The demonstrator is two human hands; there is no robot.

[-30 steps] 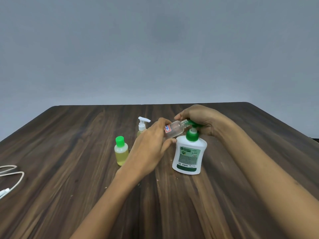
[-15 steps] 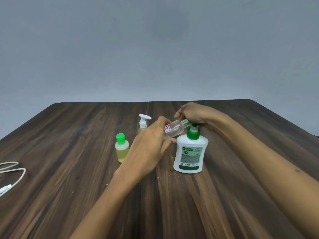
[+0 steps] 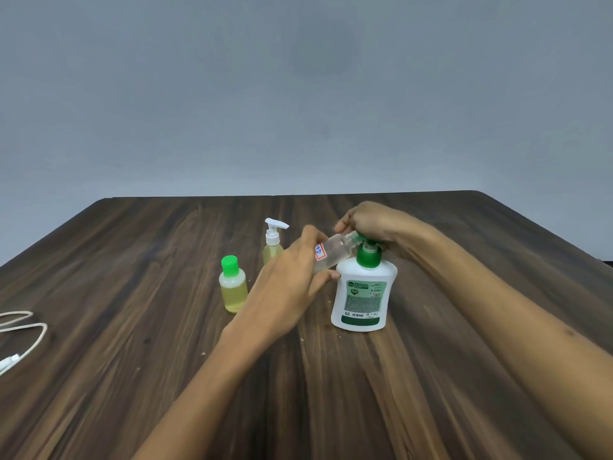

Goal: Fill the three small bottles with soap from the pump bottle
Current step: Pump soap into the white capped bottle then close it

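Note:
A white pump bottle [image 3: 364, 293] with a green pump head stands upright at the table's middle. My right hand [image 3: 368, 224] lies curled over the pump head and covers it. My left hand [image 3: 292, 277] grips a small clear bottle [image 3: 333, 252] with a red-edged label, tilted with its open mouth at the green nozzle. A small bottle with a green cap [image 3: 233, 284], holding yellowish liquid, stands to the left. Behind my left hand stands a small bottle with a white pump top [image 3: 273, 242], also with yellowish liquid.
The dark wooden table [image 3: 132, 360] reaches to a grey wall at the back. A white cable [image 3: 23, 340] lies looped at the left edge. A few small crumbs dot the wood near the pump bottle.
The hands and the bottles keep the same grip and pose. The view has shifted slightly, so everything sits a little higher in frame than one second ago.

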